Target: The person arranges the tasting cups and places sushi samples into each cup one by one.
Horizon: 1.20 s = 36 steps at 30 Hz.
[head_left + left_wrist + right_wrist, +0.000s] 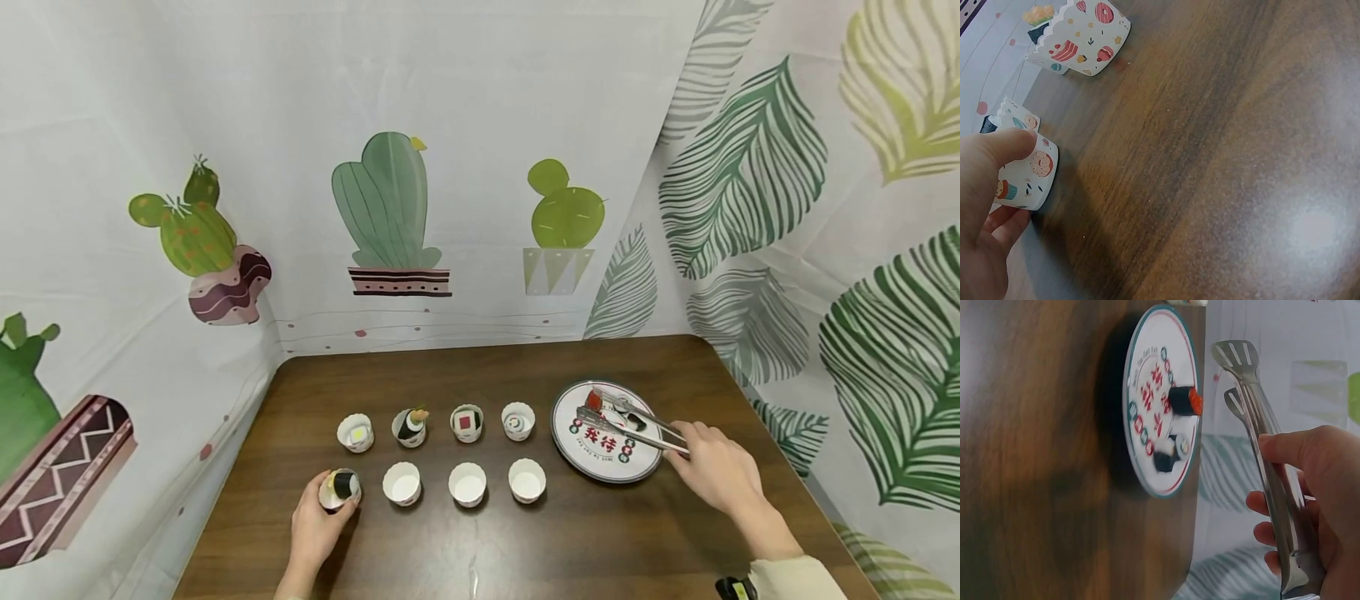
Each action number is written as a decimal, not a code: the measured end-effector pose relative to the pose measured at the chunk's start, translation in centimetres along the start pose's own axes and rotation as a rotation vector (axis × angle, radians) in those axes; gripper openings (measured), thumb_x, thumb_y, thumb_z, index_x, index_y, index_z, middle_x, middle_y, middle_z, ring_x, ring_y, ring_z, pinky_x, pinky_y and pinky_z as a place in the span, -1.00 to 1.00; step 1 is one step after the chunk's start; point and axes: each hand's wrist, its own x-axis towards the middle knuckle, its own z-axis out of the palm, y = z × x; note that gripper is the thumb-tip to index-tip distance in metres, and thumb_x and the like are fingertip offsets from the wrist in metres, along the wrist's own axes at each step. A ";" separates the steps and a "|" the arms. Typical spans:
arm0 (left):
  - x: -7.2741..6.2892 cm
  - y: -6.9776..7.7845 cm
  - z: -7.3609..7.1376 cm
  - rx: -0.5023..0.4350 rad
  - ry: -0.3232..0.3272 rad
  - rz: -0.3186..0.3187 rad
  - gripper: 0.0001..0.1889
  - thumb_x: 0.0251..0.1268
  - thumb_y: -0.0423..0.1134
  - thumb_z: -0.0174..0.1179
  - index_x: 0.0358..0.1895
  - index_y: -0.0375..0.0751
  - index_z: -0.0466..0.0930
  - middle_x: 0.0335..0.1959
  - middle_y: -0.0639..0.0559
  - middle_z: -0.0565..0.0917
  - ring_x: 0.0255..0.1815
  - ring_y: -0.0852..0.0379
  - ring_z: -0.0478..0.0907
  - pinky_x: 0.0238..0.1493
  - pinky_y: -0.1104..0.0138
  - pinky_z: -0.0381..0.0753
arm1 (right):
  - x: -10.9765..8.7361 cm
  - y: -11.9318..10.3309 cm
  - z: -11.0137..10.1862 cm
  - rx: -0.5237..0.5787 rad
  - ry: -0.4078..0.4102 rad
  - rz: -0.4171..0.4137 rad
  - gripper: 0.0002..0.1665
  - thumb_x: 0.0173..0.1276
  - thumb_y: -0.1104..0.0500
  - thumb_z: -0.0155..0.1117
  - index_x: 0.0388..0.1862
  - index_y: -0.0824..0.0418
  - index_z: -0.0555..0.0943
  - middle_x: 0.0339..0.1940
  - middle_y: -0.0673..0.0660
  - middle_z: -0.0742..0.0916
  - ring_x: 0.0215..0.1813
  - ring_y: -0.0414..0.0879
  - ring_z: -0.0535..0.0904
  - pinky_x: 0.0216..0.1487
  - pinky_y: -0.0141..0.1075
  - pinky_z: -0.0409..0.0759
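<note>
My left hand (pixel 313 523) grips a white paper cup (pixel 1042 164) printed with sweets, at the near left of the table. A black-and-white sushi piece with some yellow (pixel 345 484) sits in that cup. In my right hand (pixel 722 468) is a pair of metal tongs (pixel 1272 469), their slotted tips apart over the round plate (pixel 573 457). The right wrist view shows nothing between the tips. On the plate lie a red-topped sushi roll (pixel 1185 401) and, lower in that view, black-and-white sushi pieces (pixel 1165 455), partly blurred.
Along the back row, several cups hold food: one with a yellow-topped piece (pixel 358 435), then an orange-topped piece (pixel 412 423), a red-centred piece (pixel 467 421) and a white roll (pixel 516 423). Three front cups, including the middle one (pixel 467 485), show white insides. Printed cloth hangs behind the table (pixel 465 558).
</note>
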 end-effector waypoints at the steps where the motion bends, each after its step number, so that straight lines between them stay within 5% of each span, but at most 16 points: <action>1: 0.0 0.0 0.0 0.000 0.004 0.001 -0.31 -0.20 -0.32 0.40 0.14 -0.35 0.36 0.04 -0.35 0.51 0.05 -0.30 0.45 -0.03 -0.07 0.38 | -0.1 0.2 0.0 -0.005 0.007 0.005 -0.49 0.08 0.01 0.32 -0.03 0.25 0.52 -0.26 0.18 0.65 -0.19 0.16 0.55 -0.32 0.01 0.47; 19: 0.0 0.1 0.0 -0.012 0.001 -0.003 -0.30 -0.19 -0.30 0.41 0.14 -0.35 0.36 0.05 -0.36 0.51 0.06 -0.31 0.45 -0.02 -0.08 0.38 | -1.6 3.6 0.4 -0.056 0.015 0.015 -0.50 -0.01 0.10 0.36 -0.15 0.39 0.52 -0.38 0.26 0.62 -0.35 0.21 0.53 -0.45 0.03 0.43; 36: -0.1 0.2 -0.1 -0.011 -0.011 -0.010 -0.31 -0.18 -0.33 0.39 0.15 -0.36 0.35 0.05 -0.37 0.50 0.06 -0.33 0.43 -0.02 -0.09 0.37 | -1.9 3.9 0.5 -0.084 -0.060 0.038 -0.51 0.05 0.10 0.33 -0.13 0.42 0.52 -0.34 0.29 0.63 -0.34 0.22 0.54 -0.43 0.04 0.47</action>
